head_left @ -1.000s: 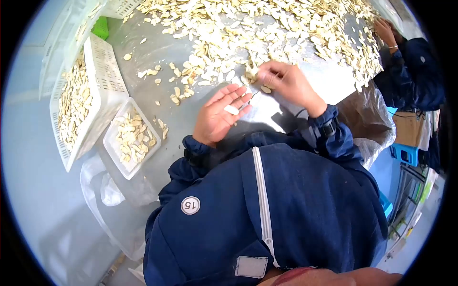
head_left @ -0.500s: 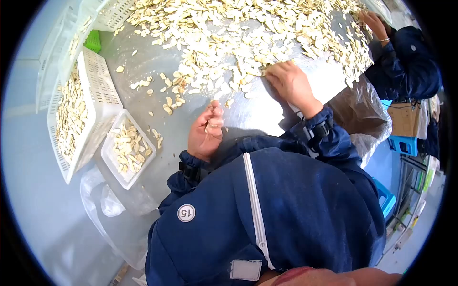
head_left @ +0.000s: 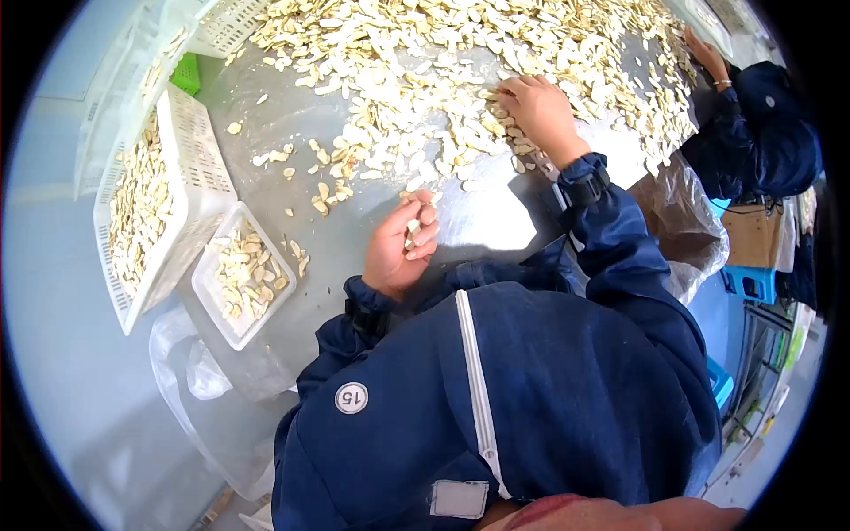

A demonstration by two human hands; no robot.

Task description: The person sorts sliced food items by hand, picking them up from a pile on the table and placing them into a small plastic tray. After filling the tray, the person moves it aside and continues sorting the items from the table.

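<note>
Pale, dried root-like slices point(head_left: 390, 124) lie in a broad, loose pile across the metal table. My left hand point(head_left: 403, 243) is near the table's front, palm turned up and fingers curled around a few of these slices. My right hand point(head_left: 540, 111) reaches over the near side of the pile, palm down. Its bent fingers touch the slices, with the tips partly hidden; no slice shows clearly in its grasp. Left of my left hand, a small white tray point(head_left: 204, 281) contains more slices, and some loose pieces lie beside it.
A tilted white perforated basket point(head_left: 205, 164) full of slices stands at left, with a green container point(head_left: 185, 74) behind it. Another person's hand point(head_left: 707, 57) touches the pile at far right. A clear plastic bag point(head_left: 686, 234) hangs at the right edge near a blue stool point(head_left: 750, 281).
My right hand has moved farther forward onto the slices. My left hand has shifted slightly right, and the slices in its fingers now show more clearly. The view has shifted a little.
</note>
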